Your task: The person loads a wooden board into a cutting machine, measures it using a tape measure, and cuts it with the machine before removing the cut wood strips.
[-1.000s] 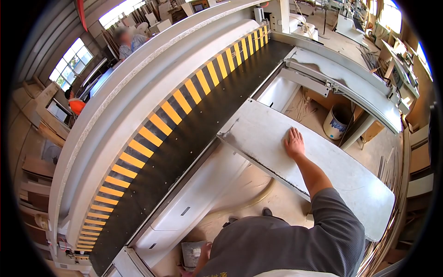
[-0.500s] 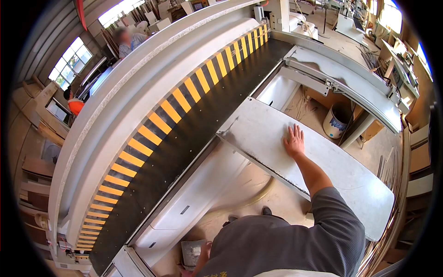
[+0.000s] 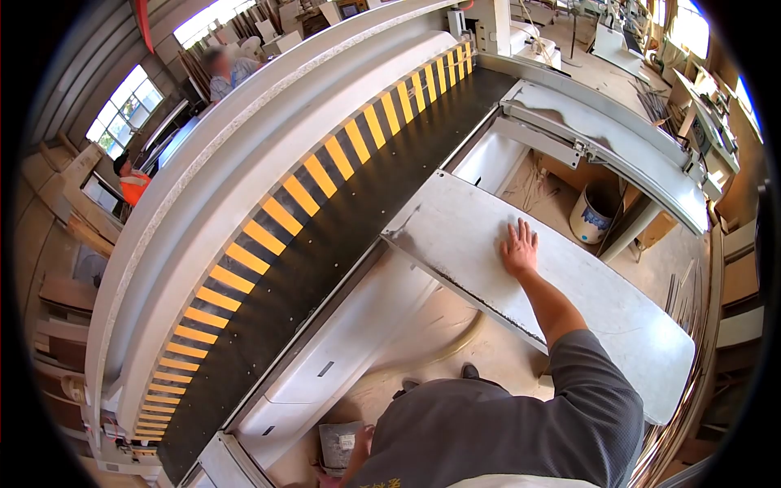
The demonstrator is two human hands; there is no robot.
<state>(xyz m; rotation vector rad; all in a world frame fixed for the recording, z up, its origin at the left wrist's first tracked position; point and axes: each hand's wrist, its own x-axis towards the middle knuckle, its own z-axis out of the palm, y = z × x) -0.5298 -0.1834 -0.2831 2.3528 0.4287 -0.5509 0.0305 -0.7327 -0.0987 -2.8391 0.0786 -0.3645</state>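
Note:
My right hand [image 3: 518,248] lies flat on the pale metal table wing [image 3: 602,297] of a large machine, its fingers stretched out and nothing in them. Only a small part of my left hand [image 3: 368,437] shows beside my body at the bottom, and its fingers cannot be made out. Close to it, low down, is a grey bag-like item [image 3: 340,447] with a white label. Beyond both hands runs the machine's dark bed [image 3: 358,220], under a long beam [image 3: 268,106] edged with yellow and black stripes.
A second table wing [image 3: 618,130] extends at the right, with a metal fence along it. On the floor between the wings stands a white bucket [image 3: 592,215]. A hose [image 3: 455,342] lies below. Across the beam are a person in orange [image 3: 134,187] and another person [image 3: 228,75].
The person in orange at the left has risen or shifted slightly, so more of them shows. My hands stay where they were.

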